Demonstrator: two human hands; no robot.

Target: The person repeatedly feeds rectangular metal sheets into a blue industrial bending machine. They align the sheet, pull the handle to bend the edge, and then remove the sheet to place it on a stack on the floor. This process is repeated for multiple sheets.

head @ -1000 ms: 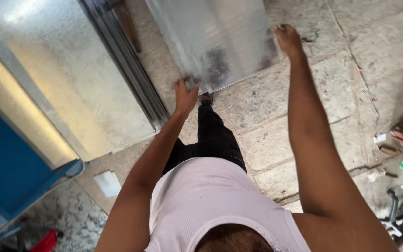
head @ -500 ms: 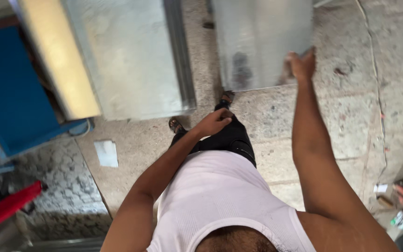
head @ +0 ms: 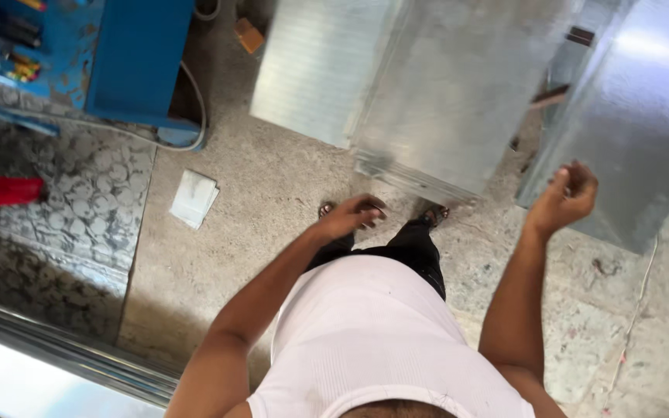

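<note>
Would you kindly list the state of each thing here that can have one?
Left hand: empty, fingers loosely curled, held over the floor.
Right hand: empty, fingers curled, beside the right metal sheet, contact unclear.
Stacked metal sheets: lying flat on the floor.
Folded paper: lying on the floor.
Blue machine: standing, cable attached.

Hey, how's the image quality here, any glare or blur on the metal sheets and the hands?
Head view: strong glare on the right metal sheet; the stacked sheets look motion-smeared; right hand and left hand slightly soft; floor evenly daylit.
</note>
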